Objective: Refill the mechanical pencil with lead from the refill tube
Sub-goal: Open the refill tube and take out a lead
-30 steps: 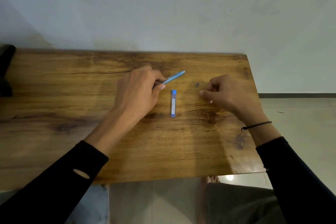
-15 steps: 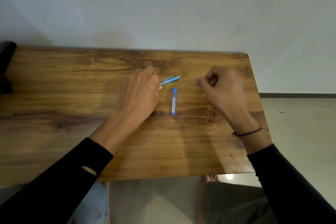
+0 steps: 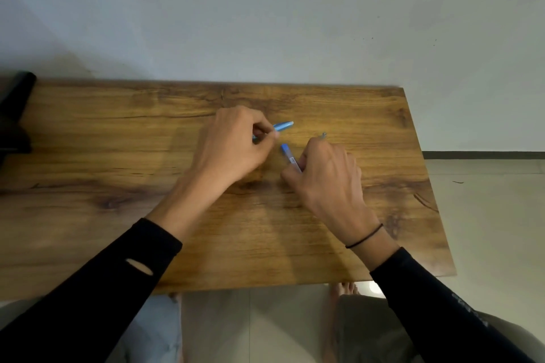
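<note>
the left hand [image 3: 233,147] is closed round the blue mechanical pencil [image 3: 281,126]. thumb + fingers pinch it, and only one light blue end pokes out to the right, up off the wood. the rest of it is hid in the fist.

the right hand [image 3: 327,174] is curled on the refill tube [image 3: 290,156]. its fingers pinch the near end of the tube. the far end w/ the blue cap sticks out up and to the left, just under the pencil end but not touching it. the tube is tilted. can't tell if its low end sits on the wood.

a tiny grey bit [image 3: 323,135] lies on the wooden table [image 3: 118,156] just past the right hand's knuckles. too small to tell what it is.

both arms have black sleeves. a thin black band [image 3: 364,236] goes round the right wrist. a dark thing [image 3: 14,115] sits at the far left edge of the table, cut off by the pic.
</note>
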Motion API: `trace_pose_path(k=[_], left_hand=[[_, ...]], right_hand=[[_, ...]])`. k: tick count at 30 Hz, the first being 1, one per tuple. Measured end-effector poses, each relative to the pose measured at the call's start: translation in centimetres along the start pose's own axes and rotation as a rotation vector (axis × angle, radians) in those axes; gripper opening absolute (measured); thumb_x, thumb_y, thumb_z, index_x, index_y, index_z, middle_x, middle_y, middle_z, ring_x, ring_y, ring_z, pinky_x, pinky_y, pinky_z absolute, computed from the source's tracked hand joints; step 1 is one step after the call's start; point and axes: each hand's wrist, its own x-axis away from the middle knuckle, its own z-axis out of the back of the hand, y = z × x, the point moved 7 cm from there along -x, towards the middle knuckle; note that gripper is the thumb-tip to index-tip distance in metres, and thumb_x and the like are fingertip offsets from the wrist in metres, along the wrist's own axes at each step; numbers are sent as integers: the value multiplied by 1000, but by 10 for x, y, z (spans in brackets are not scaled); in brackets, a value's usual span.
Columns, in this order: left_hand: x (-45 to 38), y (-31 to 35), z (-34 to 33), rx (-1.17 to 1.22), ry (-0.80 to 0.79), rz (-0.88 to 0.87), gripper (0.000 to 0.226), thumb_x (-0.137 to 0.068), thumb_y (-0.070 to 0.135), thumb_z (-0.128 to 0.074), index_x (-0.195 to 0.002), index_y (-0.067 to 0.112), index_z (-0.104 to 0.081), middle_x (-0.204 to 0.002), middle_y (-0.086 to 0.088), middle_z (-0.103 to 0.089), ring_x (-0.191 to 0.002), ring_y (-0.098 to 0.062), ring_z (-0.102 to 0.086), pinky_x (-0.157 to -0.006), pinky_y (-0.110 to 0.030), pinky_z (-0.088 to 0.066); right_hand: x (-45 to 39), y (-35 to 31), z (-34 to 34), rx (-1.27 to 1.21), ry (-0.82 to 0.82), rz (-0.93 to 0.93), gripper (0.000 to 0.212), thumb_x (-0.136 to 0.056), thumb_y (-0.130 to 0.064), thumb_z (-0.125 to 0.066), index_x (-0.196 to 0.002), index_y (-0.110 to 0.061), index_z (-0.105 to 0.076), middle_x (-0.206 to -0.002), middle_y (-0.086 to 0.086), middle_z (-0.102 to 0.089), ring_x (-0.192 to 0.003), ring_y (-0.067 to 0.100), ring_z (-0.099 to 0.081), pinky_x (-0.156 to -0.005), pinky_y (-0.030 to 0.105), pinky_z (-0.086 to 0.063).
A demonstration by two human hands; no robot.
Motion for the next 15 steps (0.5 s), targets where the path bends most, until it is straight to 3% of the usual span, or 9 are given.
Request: trace_pose_path(k=[3, 7, 10, 12, 15], left_hand=[[-2, -5, -10, 199, -88, 88, 17, -93, 40, -80, -95, 26, -89, -90, 12, -83, -80, -4, -71, -67, -19, -46], [-5, -11, -17, 408, -149, 156, 13, -92, 28, -85, -91, 16, -88, -77, 7, -79, -68, -7, -71, -76, -37, -64], [-4, -12, -17, 468, -146, 181, 10, -91, 23, -87, -89, 13, -88, -77, -4, -82, -77, -27, -80, -80, -52, -67], [-3, -13, -16, 529, -131, 208, 7, -89, 20, -88, -86, 13, -88, -74, -6, -83, -79, -33, -82, -78, -55, -67], [-1, -10, -15, 538, -107, 201, 6, -89, 20, -88, -84, 16, -89, -71, -1, -83, -75, -29, -82, -74, -53, -68]], right_hand=[[2, -8, 7, -4, 66, 45, 22, -82, -31, -70, -77, -18, -53, -68, -3, -57, -55, 18, -49, -48, 27, -24], [5, -15, 8, 11, 103, 91, 22, -85, -29, -71, -81, -17, -54, -71, -1, -59, -58, 24, -55, -49, 29, -26], [6, -16, 7, 20, 99, 115, 22, -86, -27, -70, -82, -16, -51, -72, 0, -57, -57, 24, -52, -49, 29, -23], [5, -16, 6, 25, 95, 122, 23, -85, -26, -70, -82, -16, -50, -72, 0, -56, -58, 24, -51, -49, 30, -23], [4, -16, 5, 15, 113, 122, 25, -84, -25, -72, -81, -17, -49, -70, -1, -53, -56, 24, -49, -48, 27, -19]])
